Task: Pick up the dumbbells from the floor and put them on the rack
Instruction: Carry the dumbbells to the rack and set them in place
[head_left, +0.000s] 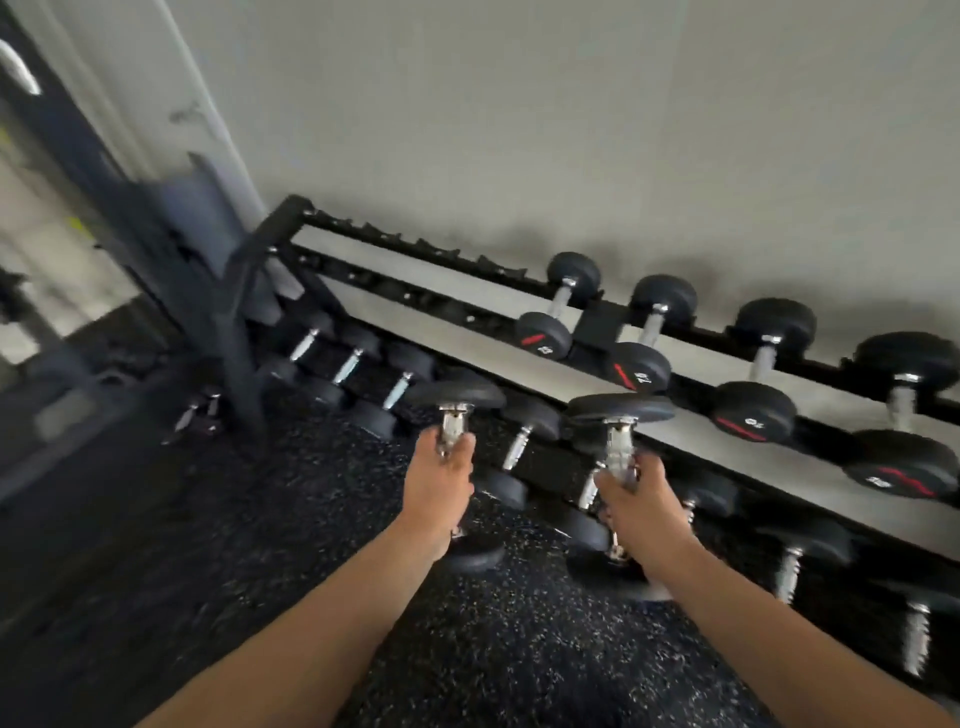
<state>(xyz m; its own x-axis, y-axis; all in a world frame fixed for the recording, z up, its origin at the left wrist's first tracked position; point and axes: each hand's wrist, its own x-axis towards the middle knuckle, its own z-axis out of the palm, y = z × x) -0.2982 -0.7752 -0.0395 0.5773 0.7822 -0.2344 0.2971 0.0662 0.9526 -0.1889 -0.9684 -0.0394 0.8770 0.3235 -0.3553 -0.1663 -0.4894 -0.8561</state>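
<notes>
1. Left hand (440, 486): fingers wrapped tight round the chrome handle of the left dumbbell (457, 395), held off the floor (311, 519). Handle runs near-to-far; far head forward, near head tucked under the wrist.
2. Right hand (636, 506): likewise clenched round the handle of the right dumbbell (618, 408), carried clear of the floor, same near-to-far axis.
3. Rack (467, 291): black, two tiers, set along the far wall and slanting from far left to near right. Upper tier holds four dumbbells towards the right, each with its handle across the rails; saddles at the left of that tier stand vacant. Lower tier carries a row of dumbbells (partly blurred).
4. Relation for the coming move: the rack lies beyond and ahead of both hands; the held handles already point across the rails, as the stored ones do. Vacant upper saddles lie far and to the left, so the left hand appears the nearer to them.
5. Judged stage: pickup done for this pair; placing not yet done.
</notes>
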